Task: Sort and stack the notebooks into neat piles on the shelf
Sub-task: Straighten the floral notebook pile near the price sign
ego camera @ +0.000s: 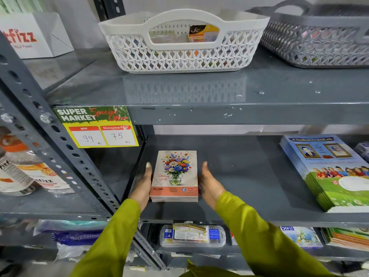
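Observation:
A small pile of notebooks with a flower-vase cover (174, 174) lies flat on the middle grey shelf (249, 188), near its left end. My left hand (142, 184) rests flat against the pile's left edge, fingers straight. On the other side, my right hand (208, 183) is flat and a little apart from the pile's right edge. Neither hand grips anything. A taller pile of blue and green notebooks (329, 172) sits at the right end of the same shelf.
Above, a white lattice basket (183, 54) and a grey basket (319, 43) stand on the upper shelf. A price tag (97, 126) hangs on that shelf's front edge. Bottles (24, 172) fill the left bay. A pencil box (192, 235) and more books (347, 236) lie below.

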A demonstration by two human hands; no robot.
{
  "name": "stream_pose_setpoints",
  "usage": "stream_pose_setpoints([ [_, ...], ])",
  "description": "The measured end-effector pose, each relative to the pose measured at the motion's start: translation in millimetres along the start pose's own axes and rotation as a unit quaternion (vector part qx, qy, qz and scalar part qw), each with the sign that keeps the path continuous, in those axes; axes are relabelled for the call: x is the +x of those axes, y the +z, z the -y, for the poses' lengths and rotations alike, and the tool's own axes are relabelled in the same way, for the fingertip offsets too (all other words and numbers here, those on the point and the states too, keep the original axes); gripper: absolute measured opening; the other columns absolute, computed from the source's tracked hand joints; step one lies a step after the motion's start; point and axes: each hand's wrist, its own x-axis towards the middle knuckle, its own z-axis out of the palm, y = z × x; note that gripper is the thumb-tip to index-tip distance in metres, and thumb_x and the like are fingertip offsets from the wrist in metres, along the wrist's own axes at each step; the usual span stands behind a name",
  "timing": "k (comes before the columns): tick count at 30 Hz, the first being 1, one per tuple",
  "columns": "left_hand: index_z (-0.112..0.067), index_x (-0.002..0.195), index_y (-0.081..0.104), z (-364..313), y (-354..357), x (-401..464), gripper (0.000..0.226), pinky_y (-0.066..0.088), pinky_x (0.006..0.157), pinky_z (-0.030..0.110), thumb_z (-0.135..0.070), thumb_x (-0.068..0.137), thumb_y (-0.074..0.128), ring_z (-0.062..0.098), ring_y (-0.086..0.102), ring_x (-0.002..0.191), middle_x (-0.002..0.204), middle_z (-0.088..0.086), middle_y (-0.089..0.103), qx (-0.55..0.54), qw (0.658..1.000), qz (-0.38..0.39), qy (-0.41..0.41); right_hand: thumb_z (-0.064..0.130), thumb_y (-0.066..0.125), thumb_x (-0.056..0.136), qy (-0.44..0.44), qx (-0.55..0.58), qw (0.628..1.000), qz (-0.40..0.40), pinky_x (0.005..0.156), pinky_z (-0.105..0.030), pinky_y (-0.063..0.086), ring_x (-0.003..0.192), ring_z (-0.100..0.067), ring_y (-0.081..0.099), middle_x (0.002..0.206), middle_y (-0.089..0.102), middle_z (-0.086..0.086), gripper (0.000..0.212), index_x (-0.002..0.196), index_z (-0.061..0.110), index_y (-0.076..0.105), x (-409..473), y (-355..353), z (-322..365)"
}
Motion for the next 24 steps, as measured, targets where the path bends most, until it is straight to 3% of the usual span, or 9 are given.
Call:
stream_pose_setpoints([
  [3,-0.023,0.079,0.057,7,2,-2,0.047,0.049,0.072,0.029,-0.054,0.098,0.027,0.002,0.070,0.049,0.050,-0.010,0.071,-0.041,0.999,0.012,0.008,0.082,0.048,0.051,-0.007,0.028,0.999,-0.022,0.092,-0.043,0.056,0.100,-0.029,0.071,0.112,0.073,-0.010,0.085,0.112,0.028,0.070,5,5,-17],
  [5,-0.016,0.100,0.067,16,0,3,0.049,0.051,0.070,0.029,-0.051,0.098,0.033,0.011,0.075,0.065,0.076,0.001,0.079,-0.040,0.999,0.015,0.014,0.084,0.049,0.049,-0.016,0.048,0.998,-0.028,0.098,-0.045,0.052,0.103,-0.030,0.071,0.114,0.073,-0.011,0.092,0.117,0.025,0.068,5,4,-19],
  [7,-0.008,0.120,0.061,25,3,14,0.038,0.052,0.073,0.031,-0.035,0.100,0.044,0.022,0.071,0.086,0.113,0.013,0.072,-0.046,0.999,-0.009,0.018,0.085,0.049,0.050,-0.023,0.059,0.998,-0.020,0.099,-0.047,0.051,0.105,-0.031,0.069,0.117,0.071,-0.011,0.092,0.117,0.026,0.067,2,0,-16],
  [9,-0.006,0.126,0.054,33,14,19,0.030,0.052,0.078,0.032,-0.016,0.098,0.050,0.022,0.065,0.094,0.128,0.012,0.062,-0.032,0.998,-0.023,0.039,0.081,0.040,0.067,-0.025,0.070,0.997,-0.027,0.093,-0.044,0.054,0.103,-0.031,0.069,0.115,0.071,-0.011,0.075,0.109,0.025,0.067,-4,-9,-11],
  [12,-0.006,0.132,0.051,43,43,16,0.038,0.052,0.085,0.033,-0.005,0.094,0.053,0.026,0.064,0.101,0.131,0.013,0.060,0.008,0.997,0.003,0.075,0.069,0.025,0.087,-0.035,0.090,0.995,-0.024,0.076,-0.036,0.059,0.092,-0.025,0.071,0.105,0.072,-0.008,0.061,0.101,0.023,0.064,-5,-39,-8],
  [14,-0.009,0.128,0.055,49,62,12,0.034,0.054,0.085,0.034,-0.007,0.094,0.054,0.027,0.066,0.102,0.126,0.012,0.063,0.010,0.996,0.016,0.088,0.068,0.020,0.090,-0.047,0.089,0.994,-0.033,0.063,-0.030,0.061,0.088,-0.021,0.071,0.105,0.073,-0.005,0.067,0.112,0.019,0.059,-10,-61,-3],
  [17,-0.017,0.123,0.057,61,88,8,0.029,0.055,0.091,0.039,-0.012,0.094,0.055,0.026,0.067,0.106,0.125,0.010,0.065,0.023,0.995,0.036,0.094,0.067,0.016,0.091,-0.062,0.092,0.993,-0.024,0.060,-0.027,0.061,0.099,-0.020,0.065,0.137,0.057,-0.007,0.076,0.142,0.015,0.037,-21,-90,2],
  [21,-0.016,0.137,0.048,71,112,6,0.041,0.055,0.077,0.028,-0.015,0.096,0.053,0.023,0.067,0.104,0.127,0.007,0.063,0.027,0.996,0.036,0.080,0.069,0.015,0.090,-0.068,0.081,0.994,-0.032,0.081,-0.031,0.054,0.127,-0.026,0.051,0.149,0.043,-0.005,0.080,0.150,0.017,0.024,-34,-113,2],
  [24,-0.017,0.140,0.044,74,117,9,0.045,0.058,0.087,0.038,-0.018,0.096,0.053,0.023,0.068,0.105,0.129,0.008,0.062,0.045,0.996,0.031,0.068,0.064,0.017,0.091,-0.086,0.056,0.992,-0.070,0.112,-0.038,0.028,0.145,-0.031,0.024,0.158,0.022,-0.012,0.082,0.151,0.008,0.017,-37,-123,3],
])
